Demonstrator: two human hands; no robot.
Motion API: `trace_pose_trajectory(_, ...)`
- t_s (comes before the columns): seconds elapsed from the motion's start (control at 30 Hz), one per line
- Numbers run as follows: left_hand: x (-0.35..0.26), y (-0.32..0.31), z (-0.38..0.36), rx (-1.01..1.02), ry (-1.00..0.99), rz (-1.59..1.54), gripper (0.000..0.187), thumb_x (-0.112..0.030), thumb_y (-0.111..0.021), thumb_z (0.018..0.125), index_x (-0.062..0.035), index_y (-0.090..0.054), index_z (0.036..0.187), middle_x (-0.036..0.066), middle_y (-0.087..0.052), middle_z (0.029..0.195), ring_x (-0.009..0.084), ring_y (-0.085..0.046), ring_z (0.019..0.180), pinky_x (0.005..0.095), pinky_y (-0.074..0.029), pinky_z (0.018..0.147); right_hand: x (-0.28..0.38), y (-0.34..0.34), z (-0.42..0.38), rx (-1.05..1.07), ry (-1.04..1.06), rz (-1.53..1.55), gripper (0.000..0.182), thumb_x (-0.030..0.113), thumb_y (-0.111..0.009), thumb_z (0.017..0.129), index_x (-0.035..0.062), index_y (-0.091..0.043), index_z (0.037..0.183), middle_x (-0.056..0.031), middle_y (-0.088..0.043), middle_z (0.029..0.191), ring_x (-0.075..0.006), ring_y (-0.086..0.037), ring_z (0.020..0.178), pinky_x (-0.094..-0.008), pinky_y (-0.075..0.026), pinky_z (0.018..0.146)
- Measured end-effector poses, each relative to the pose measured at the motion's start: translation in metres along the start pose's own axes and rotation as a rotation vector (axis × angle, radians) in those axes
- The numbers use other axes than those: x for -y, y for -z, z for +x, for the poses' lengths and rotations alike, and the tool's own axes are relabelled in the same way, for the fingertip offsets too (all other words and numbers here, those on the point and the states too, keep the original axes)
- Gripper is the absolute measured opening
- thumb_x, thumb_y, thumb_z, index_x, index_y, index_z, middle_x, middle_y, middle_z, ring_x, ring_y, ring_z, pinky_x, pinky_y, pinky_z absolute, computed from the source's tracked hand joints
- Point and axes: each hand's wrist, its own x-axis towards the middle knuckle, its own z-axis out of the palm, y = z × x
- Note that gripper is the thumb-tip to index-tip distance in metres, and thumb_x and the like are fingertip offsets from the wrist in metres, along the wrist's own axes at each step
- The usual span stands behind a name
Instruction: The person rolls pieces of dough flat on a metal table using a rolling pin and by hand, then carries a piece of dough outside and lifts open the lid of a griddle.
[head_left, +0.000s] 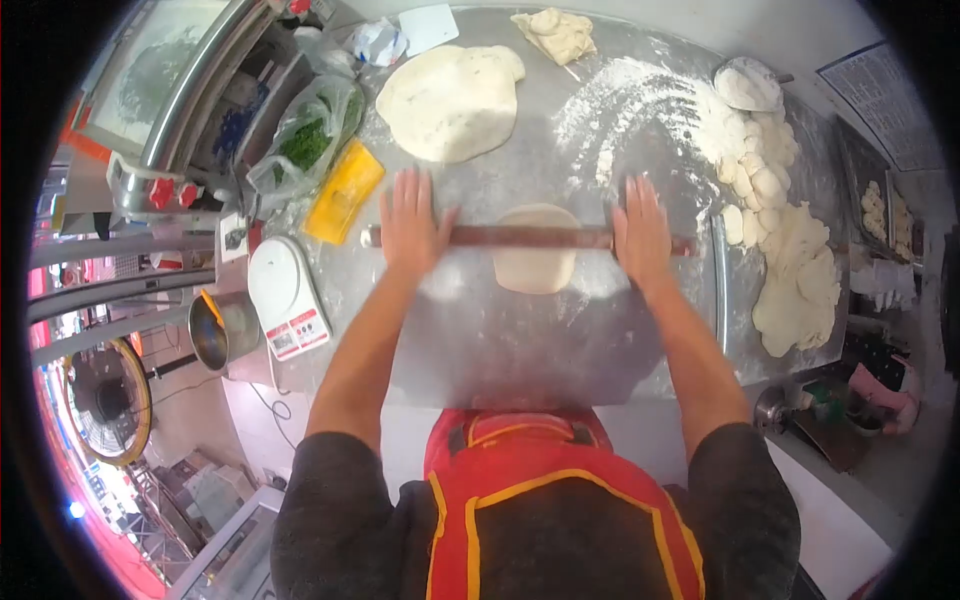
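I am pressing my flat, open left hand and right hand on the long dark wooden rolling pin, arms outstretched towards twelve o'clock, over the small pale oval dough piece.

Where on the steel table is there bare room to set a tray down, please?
Bare steel table lies on the near side of the rolling pin, between the scale and the dough pile. A floured patch beside the large flat dough is free. The left edge, with the herb bag, is crowded.
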Motion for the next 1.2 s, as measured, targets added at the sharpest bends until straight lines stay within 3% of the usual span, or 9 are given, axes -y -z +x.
trace_pose_trajectory(0.23, -0.013, 0.022, -0.171, -0.043, -0.052, -0.211, 0.058, -0.024, -0.069, 0.082, -0.003, -0.052, 0.133, 0.018, -0.052, 0.136, 0.0351, -0.044, 0.131, 0.0581, -0.025, 0.112, 0.031, 0.043, -0.162, 0.103, 0.057, 0.027, 0.057, 0.027, -0.054, 0.096, -0.0001, -0.039, 0.143, -0.0211, -0.041, 0.147, -0.0349, -0.037, 0.137, -0.0519, -0.026, 0.113)
trace_pose_trajectory(0.37, 0.002, 0.034, -0.141, 0.02, -0.167, -0.222, 0.04, -0.015, -0.068, 0.075, -0.0082, -0.061, 0.113, 0.011, -0.058, 0.104, 0.0293, -0.055, 0.103, 0.047, -0.04, 0.093, 0.061, 0.008, -0.052, 0.135, -0.071, 0.585, 0.058, 0.035, -0.068, 0.084, 0.001, -0.053, 0.129, -0.0208, -0.056, 0.128, -0.0369, -0.051, 0.119, -0.0475, -0.038, 0.102)
trace_pose_trajectory(0.5, -0.007, 0.059, -0.169, 0.038, -0.156, -0.222, 0.03, -0.011, -0.066, 0.072, -0.0093, -0.061, 0.102, 0.009, -0.055, 0.09, 0.0277, -0.054, 0.089, 0.0417, -0.041, 0.076, 0.118, -0.043, 0.013, 0.674, 0.295, 0.343, 0.035, 0.035, -0.072, 0.075, 0.0099, -0.066, 0.099, -0.0169, -0.061, 0.105, -0.0365, -0.056, 0.104, -0.045, -0.044, 0.092)
trace_pose_trajectory(0.63, -0.015, 0.064, -0.204, -0.042, -0.109, -0.252, 0.028, -0.011, -0.067, 0.071, -0.0082, -0.061, 0.099, 0.009, -0.053, 0.085, 0.0285, -0.055, 0.083, 0.0412, -0.04, 0.072, 0.181, -0.033, -0.002, 0.616, 0.445, 0.475, 0.027, 0.032, -0.069, 0.075, 0.0113, -0.067, 0.093, -0.0169, -0.062, 0.099, -0.0369, -0.058, 0.098, -0.0461, -0.045, 0.086)
trace_pose_trajectory(0.77, -0.005, 0.054, -0.207, -0.042, -0.095, -0.242, 0.034, -0.013, -0.07, 0.072, -0.0086, -0.062, 0.105, 0.009, -0.057, 0.093, 0.03, -0.056, 0.091, 0.0446, -0.041, 0.083, 0.132, -0.019, -0.01, 0.621, -0.014, 0.561, 0.025, 0.028, -0.067, 0.079, 0.0072, -0.065, 0.093, -0.0187, -0.062, 0.096, -0.0377, -0.057, 0.1, -0.0458, -0.044, 0.086)
trace_pose_trajectory(0.9, -0.013, 0.044, -0.201, -0.07, 0.011, -0.258, 0.044, -0.016, -0.071, 0.075, -0.0076, -0.059, 0.116, 0.012, -0.059, 0.113, 0.0315, -0.054, 0.113, 0.0496, -0.034, 0.103, 0.062, 0.037, -0.112, 0.113, 0.149, 0.191, 0.036, 0.022, -0.058, 0.091, 0.0026, -0.058, 0.121, -0.0181, -0.059, 0.123, -0.035, -0.054, 0.116, -0.0502, -0.039, 0.098)
trace_pose_trajectory(0.97, -0.022, 0.031, -0.205, -0.002, 0.105, -0.257, 0.061, -0.025, -0.07, 0.081, -0.0069, -0.05, 0.136, 0.014, -0.049, 0.141, 0.0329, -0.041, 0.135, 0.0545, -0.022, 0.115, 0.038, 0.037, -0.158, 0.131, 0.084, -0.08, 0.048, 0.02, -0.053, 0.094, 0.0027, -0.046, 0.138, -0.017, -0.047, 0.143, -0.0338, -0.043, 0.132, -0.0562, -0.027, 0.111)
trace_pose_trajectory(1.07, -0.021, 0.024, -0.149, 0.019, 0.109, -0.162, 0.067, -0.034, -0.064, 0.087, -0.0078, -0.043, 0.144, 0.014, -0.042, 0.149, 0.0337, -0.035, 0.14, 0.0574, -0.018, 0.115, 0.039, 0.026, -0.132, 0.149, -0.039, -0.054, 0.05, 0.021, -0.049, 0.098, 0.0047, -0.04, 0.144, -0.0161, -0.037, 0.151, -0.0333, -0.032, 0.142, -0.0599, -0.015, 0.116)
trace_pose_trajectory(1.2, -0.011, 0.02, -0.03, 0.065, 0.05, 0.002, 0.065, -0.044, -0.051, 0.094, -0.009, -0.037, 0.148, 0.013, -0.035, 0.154, 0.0329, -0.024, 0.146, 0.0588, -0.016, 0.116, 0.019, -0.001, -0.015, 0.039, -0.035, -0.155, 0.05, 0.026, -0.043, 0.1, 0.0059, -0.038, 0.146, -0.0152, -0.037, 0.152, -0.033, -0.031, 0.143, -0.0629, -0.016, 0.114)
